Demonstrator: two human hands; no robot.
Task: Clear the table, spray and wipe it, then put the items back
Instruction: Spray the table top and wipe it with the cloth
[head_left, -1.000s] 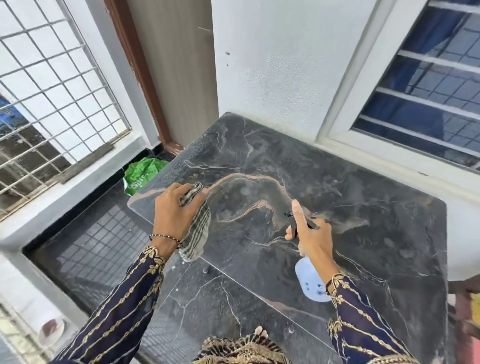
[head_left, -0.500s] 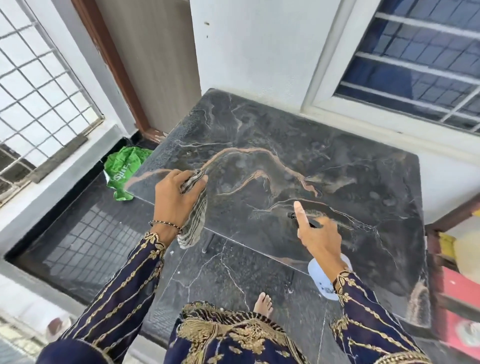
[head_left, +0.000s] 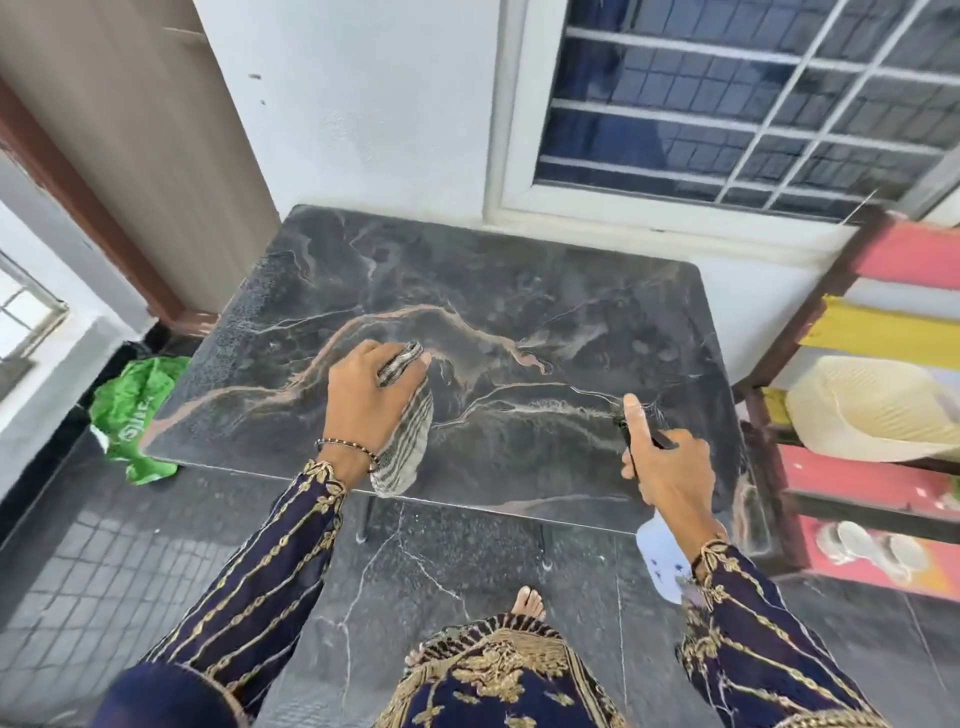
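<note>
Right hand (head_left: 667, 467) holds spray bottle (head_left: 661, 561), left hand (head_left: 363, 400) cloth (head_left: 410, 441)

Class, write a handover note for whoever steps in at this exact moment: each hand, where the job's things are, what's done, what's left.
Left hand grips the striped cloth over the front half of the table.
Right hand holds the spray bottle, nozzle pointing across the top, forefinger laid along it.
Done: clearing, it seems; nothing stands on the top.
Left: finish spraying, wipe, put the items back. A straw hat sits on the rack to the right.
</note>
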